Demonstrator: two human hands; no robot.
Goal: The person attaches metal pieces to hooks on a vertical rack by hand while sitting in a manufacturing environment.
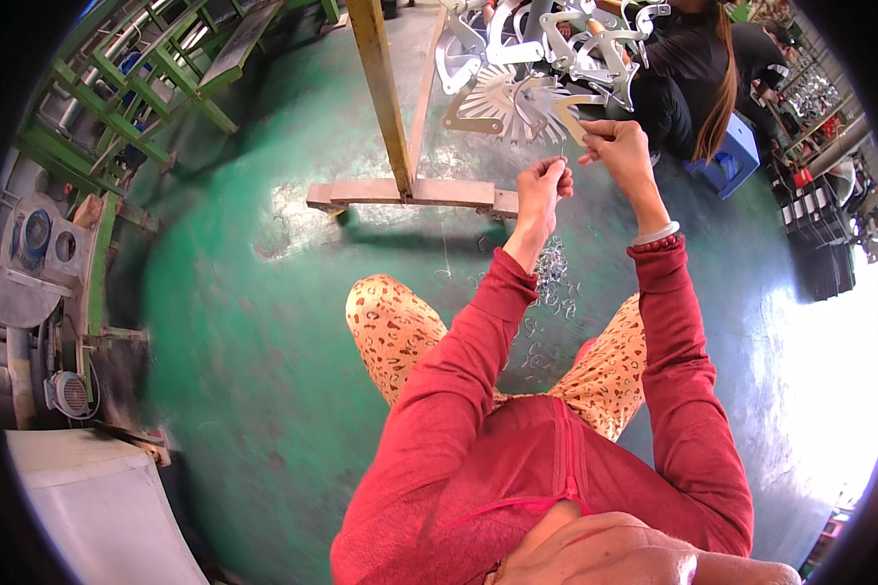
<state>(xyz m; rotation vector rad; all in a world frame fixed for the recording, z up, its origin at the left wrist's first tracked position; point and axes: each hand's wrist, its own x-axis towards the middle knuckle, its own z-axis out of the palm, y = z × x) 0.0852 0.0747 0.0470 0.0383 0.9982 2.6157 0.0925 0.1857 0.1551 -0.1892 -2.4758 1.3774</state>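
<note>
My right hand [618,154], with a pale bangle and red beads at its wrist, pinches a flat, bent metal bracket [573,124] near its lower end. Just left of it and a little lower, my left hand [544,195] is closed, thumb against forefinger. What looks like a thin wire [563,151] rises from those fingertips; its shape is too fine to read. Right above both hands hangs a cluster of silver metal parts [502,105], flat blades fanned out in a ring. Larger curved metal arms [595,58] hang over and behind that fan.
A yellow upright post [380,88] stands on a wooden-looking foot bar [361,192] ahead. Small wire hooks [553,268] lie scattered on the green floor between my knees. Another person in dark clothes [688,73] sits at the far right by a blue stool [735,156]. Green racks [156,88] stand far left.
</note>
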